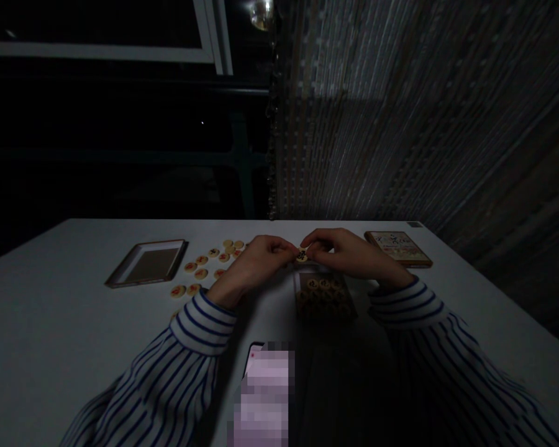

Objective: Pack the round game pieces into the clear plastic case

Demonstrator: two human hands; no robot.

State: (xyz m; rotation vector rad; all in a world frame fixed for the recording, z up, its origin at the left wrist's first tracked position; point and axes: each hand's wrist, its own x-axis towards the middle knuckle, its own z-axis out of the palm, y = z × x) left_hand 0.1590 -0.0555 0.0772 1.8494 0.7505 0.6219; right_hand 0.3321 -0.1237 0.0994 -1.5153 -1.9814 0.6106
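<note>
Head view: a shallow open box point(177, 243) sits at left on the white desk point(74, 347), beside scattered round game pieces point(201, 273), several marked in red. The left hand's point(263, 257) grip, nearly closed, pinches one side of a dark-marked disc point(302, 254) above the desk; the partly masked phone point(265, 385) lies nearer the wearer. A piece-filled box point(323, 298) rests just below the right hand point(341, 249), its narrow grip on the disc's other side. Far right lies a printed box point(398, 247).
</note>
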